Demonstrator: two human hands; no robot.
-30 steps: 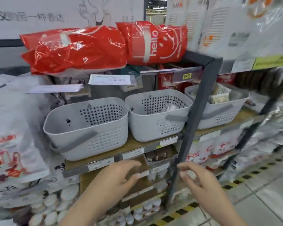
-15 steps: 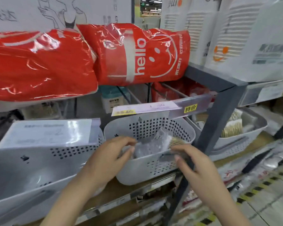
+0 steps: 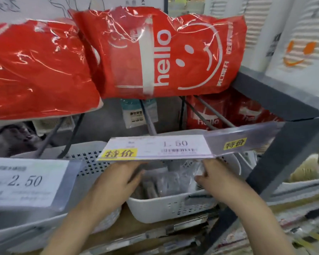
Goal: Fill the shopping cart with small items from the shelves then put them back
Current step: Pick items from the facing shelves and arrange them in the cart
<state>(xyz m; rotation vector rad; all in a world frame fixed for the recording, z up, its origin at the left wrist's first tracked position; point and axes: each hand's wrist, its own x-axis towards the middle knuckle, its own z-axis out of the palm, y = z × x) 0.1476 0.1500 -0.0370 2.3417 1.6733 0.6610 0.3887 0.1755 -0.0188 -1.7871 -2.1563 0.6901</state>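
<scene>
- A white basket [image 3: 171, 207] sits low in the middle of the frame, on the shelf [image 3: 151, 227].
- Clear packets [image 3: 166, 183] lie in it, too blurry to count or to see which way they point.
- Two hands are inside the basket. The left hand [image 3: 116, 181] has flat fingers on the packets. The right hand [image 3: 215, 175] pinches a clear wrapper.
- A price tag [image 3: 157, 148] reading 1.50 hangs just above the hands and hides the fingertips.
- Two red bags [image 3: 160, 52] lie across the top of the frame.
</scene>
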